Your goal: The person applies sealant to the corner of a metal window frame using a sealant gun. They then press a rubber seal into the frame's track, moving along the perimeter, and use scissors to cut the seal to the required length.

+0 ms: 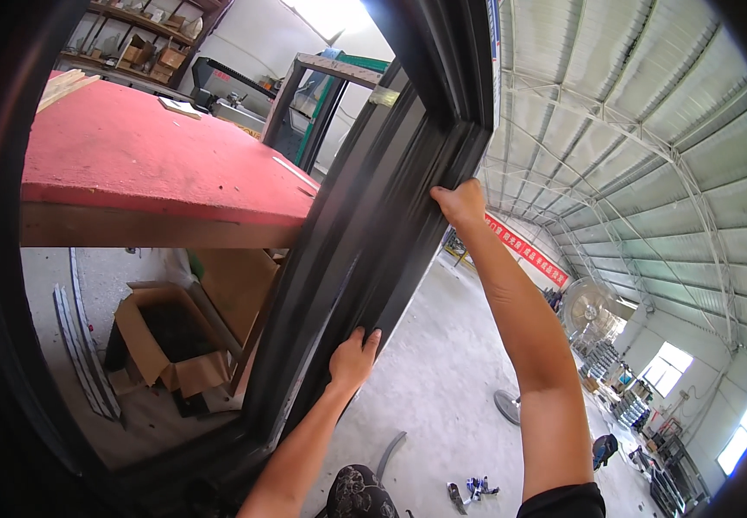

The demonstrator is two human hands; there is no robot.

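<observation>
A large dark window or door frame [373,186] of grooved profiles stands tilted before me, filling the left and middle of the head view. Around the outer edge of its near side member, low down, my left hand [354,358] is closed, thumb on the front face. Higher on the same edge, close to the upper corner, my right hand [461,204] grips with its thumb over the profile. Most fingers of both hands are hidden behind the frame. Through the opening I see a red-topped workbench [157,160].
Under the bench sits an open cardboard box [175,337], with long metal strips [84,345] on the floor beside it. Small tools or parts [475,490] and a curved grey strip [390,453] lie on the concrete floor. A big round fan [592,306] stands far right.
</observation>
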